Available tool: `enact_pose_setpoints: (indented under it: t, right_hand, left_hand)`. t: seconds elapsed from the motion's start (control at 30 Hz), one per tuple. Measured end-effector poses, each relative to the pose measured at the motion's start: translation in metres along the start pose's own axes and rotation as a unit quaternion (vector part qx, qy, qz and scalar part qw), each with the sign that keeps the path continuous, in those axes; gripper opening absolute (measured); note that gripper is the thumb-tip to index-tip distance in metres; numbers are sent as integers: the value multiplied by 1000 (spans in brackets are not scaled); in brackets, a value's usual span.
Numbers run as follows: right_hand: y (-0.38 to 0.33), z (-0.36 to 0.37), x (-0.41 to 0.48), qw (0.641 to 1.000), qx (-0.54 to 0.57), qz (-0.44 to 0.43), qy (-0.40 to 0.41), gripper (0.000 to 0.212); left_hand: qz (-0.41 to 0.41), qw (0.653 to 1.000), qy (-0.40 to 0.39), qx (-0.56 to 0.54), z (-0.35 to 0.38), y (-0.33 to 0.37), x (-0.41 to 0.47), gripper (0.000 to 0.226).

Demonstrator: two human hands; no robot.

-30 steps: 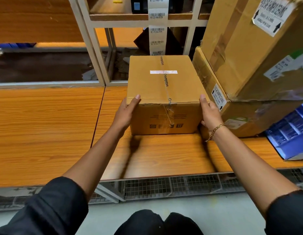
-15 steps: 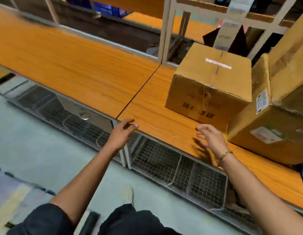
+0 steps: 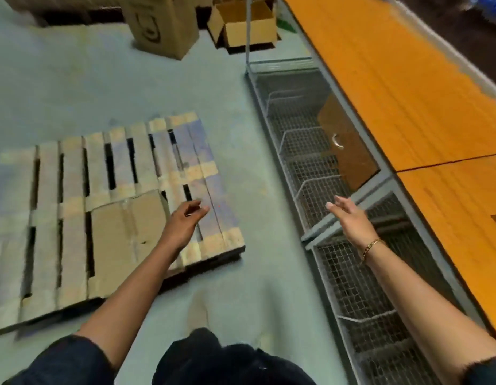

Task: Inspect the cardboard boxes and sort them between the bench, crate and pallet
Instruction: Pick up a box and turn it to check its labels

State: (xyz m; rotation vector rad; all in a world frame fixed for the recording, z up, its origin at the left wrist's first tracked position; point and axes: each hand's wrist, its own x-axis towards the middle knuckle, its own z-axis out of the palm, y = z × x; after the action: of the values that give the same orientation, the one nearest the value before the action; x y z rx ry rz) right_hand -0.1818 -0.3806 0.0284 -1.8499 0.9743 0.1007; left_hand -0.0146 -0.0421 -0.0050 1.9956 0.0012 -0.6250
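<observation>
I am reaching both hands out empty, left hand [image 3: 185, 220] over the pallet [image 3: 113, 212], right hand [image 3: 349, 218] beside the bench [image 3: 408, 93], fingers loosely spread; cardboard boxes [image 3: 163, 26] are standing well ahead, needing a square two-sided grip.

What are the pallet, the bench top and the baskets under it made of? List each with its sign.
Pallet: looks like bare, worn wood, judging by the slatted boards with gaps; a flat cardboard sheet lies on it.
Bench top: glossy orange wood-grain, probably laminate.
Baskets: pale metal wire mesh, going by the fine grid.
</observation>
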Motion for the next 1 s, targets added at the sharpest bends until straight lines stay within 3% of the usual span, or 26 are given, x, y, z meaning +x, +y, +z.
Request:
enact_pose_setpoints:
  t: [0.27, 0.47, 0.7, 0.83, 0.9, 1.0]
  right_hand:
    - [-68, 227, 27, 977, -103, -23, -184, 53]
    - [-42, 402, 47, 934, -186, 38, -304, 56]
    - [22, 546, 95, 917, -201, 96, -331, 63]
    - [67, 590, 129, 923, -174, 148, -310, 79]
    - [78, 601, 137, 922, -162, 163, -312, 83]
    - [80, 600, 138, 920, -149, 143, -334, 70]
  left_hand:
    - [-156, 979, 124, -33, -166, -150, -21, 49]
    - [-279, 949, 138, -56, -231, -286, 10, 55]
    - [-350, 925, 126, -76, -227, -409, 86, 76]
    - [-362, 917, 122, -111, -211, -475, 131, 110]
    - [-353, 920, 117, -127, -201, -487, 144, 89]
    - [-333, 927, 137, -103, -191, -480, 143, 64]
